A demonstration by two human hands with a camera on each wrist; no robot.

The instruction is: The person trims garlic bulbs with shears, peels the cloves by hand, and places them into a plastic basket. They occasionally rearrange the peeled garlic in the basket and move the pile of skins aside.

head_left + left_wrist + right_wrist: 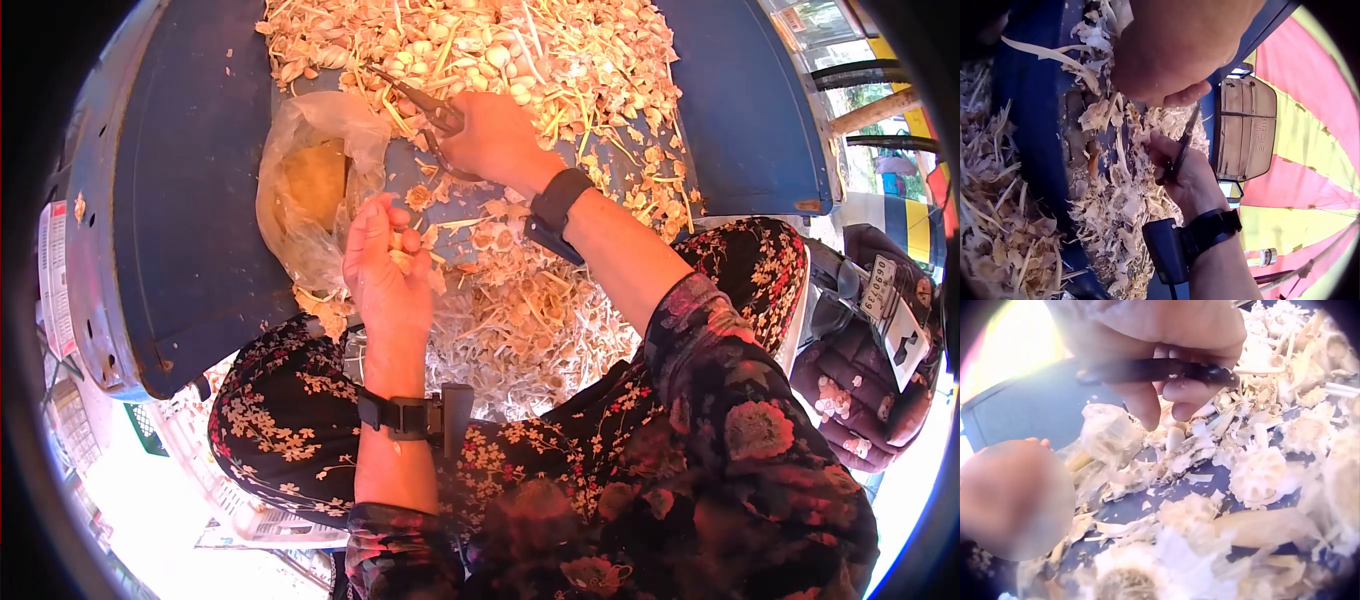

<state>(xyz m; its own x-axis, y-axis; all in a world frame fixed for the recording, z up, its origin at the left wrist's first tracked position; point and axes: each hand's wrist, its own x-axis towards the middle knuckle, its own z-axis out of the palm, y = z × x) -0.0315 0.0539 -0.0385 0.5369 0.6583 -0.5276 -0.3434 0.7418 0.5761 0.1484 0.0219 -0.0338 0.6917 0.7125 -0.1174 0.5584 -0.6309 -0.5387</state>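
Observation:
My right hand (495, 140) grips dark scissors (415, 98) over the near edge of a heap of garlic cloves (500, 60), the blades pointing to the far left. In the right wrist view its fingertips reach down close to a pale garlic clove (1175, 439), below the dark scissor handle (1147, 370). Nearer the body, my left hand (388, 275) is turned up with curled fingers around a few garlic cloves (402, 258). From the left wrist view, the left hand (1172, 53) hangs above loose skins, and the scissors (1186, 137) stick out of the right hand (1188, 178).
A clear plastic bag (325, 190) with something yellow-brown inside lies left of the hands on the blue surface (190, 200). Dry garlic skins and stalks (520, 320) pile up between the knees. Cut garlic root ends (1260, 478) lie among the skins.

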